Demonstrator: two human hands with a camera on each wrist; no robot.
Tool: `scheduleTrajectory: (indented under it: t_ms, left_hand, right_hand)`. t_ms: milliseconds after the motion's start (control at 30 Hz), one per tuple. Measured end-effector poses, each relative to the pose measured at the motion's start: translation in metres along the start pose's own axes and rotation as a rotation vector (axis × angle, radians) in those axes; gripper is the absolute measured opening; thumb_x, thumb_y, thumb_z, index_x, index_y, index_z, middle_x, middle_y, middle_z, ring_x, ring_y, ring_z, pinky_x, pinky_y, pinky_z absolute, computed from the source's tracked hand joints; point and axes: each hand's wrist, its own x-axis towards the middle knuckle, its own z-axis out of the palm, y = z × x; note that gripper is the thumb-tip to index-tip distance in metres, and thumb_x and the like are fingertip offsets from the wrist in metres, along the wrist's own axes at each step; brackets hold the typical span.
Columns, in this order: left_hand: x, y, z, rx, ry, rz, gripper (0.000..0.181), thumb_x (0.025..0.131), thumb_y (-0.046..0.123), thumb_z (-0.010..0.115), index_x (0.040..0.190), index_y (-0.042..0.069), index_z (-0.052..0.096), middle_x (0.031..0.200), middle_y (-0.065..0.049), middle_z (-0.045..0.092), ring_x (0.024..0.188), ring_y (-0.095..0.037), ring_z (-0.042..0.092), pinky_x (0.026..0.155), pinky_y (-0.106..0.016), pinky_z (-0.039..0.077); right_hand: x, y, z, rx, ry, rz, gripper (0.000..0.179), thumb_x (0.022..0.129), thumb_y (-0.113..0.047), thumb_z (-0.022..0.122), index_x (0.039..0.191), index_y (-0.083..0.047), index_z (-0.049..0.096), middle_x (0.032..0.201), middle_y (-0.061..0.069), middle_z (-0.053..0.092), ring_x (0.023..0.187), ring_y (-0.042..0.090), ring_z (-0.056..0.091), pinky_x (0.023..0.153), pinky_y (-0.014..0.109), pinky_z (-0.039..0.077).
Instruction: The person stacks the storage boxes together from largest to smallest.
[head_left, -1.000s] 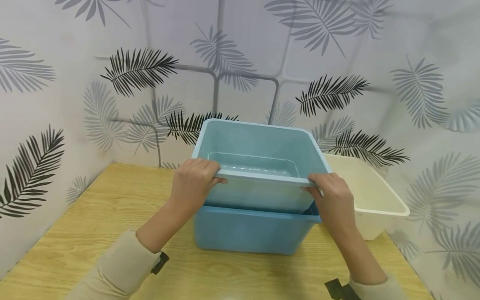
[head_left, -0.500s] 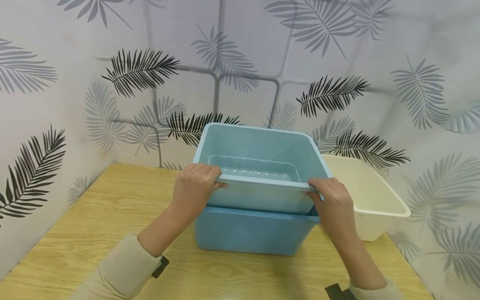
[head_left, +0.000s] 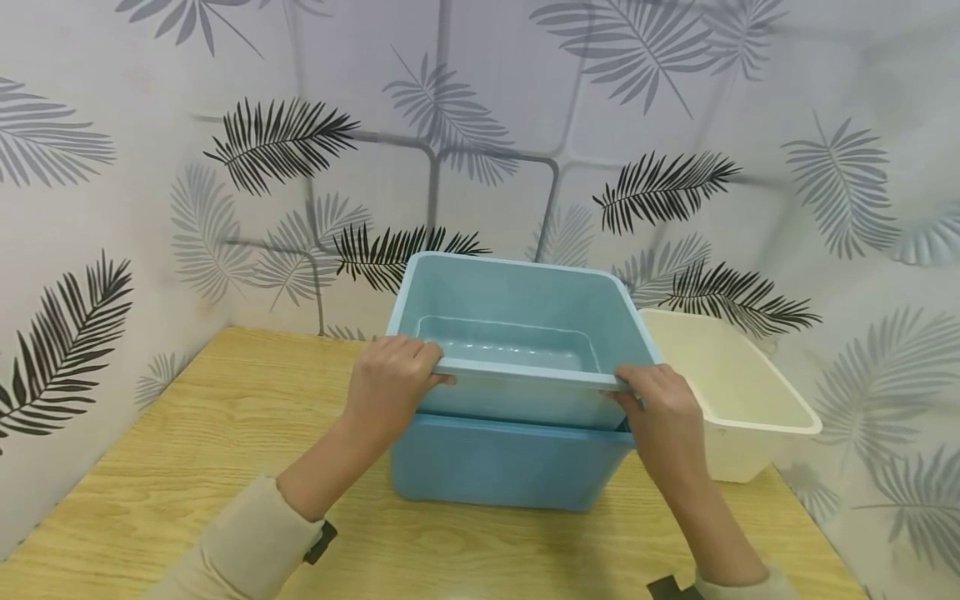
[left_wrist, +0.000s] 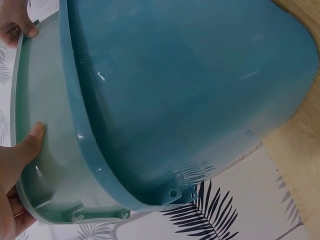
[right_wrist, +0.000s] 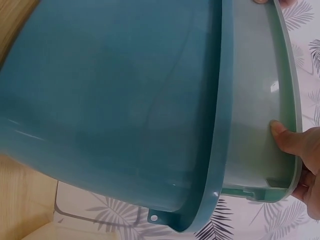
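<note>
In the head view, the left hand (head_left: pixel 393 379) and right hand (head_left: pixel 663 417) grip a light-blue bin (head_left: pixel 517 398), fingers (head_left: pixel 408 346) curled over its near rim — its lower part inside a darker blue bin (head_left: pixel 502 467) on the tabletop (head_left: pixel 225 433), near a cream bin (head_left: pixel 742 450). Left wrist: the left thumb (left_wrist: pixel 31 142) presses the light-blue outer wall. Right wrist: the right thumb (right_wrist: pixel 286 139) does likewise.

The head view is bright, wrist views dimmer; the light-blue basin (head_left: pixel 517 354) glints inside, the desk (head_left: pixel 581 542) softly shadowed toward five o'clock.
</note>
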Motion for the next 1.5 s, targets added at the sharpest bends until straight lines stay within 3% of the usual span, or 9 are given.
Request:
scheduleTrajectory:
  t_ms: [767, 1500]
  left_hand:
    - [-0.015, 0.001, 0.010, -0.006, 0.010, 0.028, 0.037, 0.055, 0.038, 0.075, 0.067, 0.007, 0.059, 0.055, -0.001, 0.059, 0.049, -0.016, 0.054, 0.048, -0.024, 0.042]
    - [-0.025, 0.005, 0.017, -0.024, -0.012, 0.035, 0.035, 0.059, 0.037, 0.071, 0.067, 0.006, 0.058, 0.056, -0.002, 0.059, 0.048, -0.015, 0.053, 0.049, -0.025, 0.043]
  right_hand:
    - [-0.014, 0.003, 0.009, 0.011, 0.018, -0.036, 0.031, 0.055, 0.003, 0.081, 0.081, 0.001, 0.065, 0.075, 0.013, 0.066, 0.070, 0.029, 0.060, 0.063, 0.040, 0.051]
    - [-0.029, 0.006, 0.017, 0.001, 0.009, -0.005, 0.030, 0.054, 0.002, 0.081, 0.080, 0.000, 0.066, 0.073, 0.012, 0.066, 0.068, 0.028, 0.060, 0.061, 0.038, 0.051]
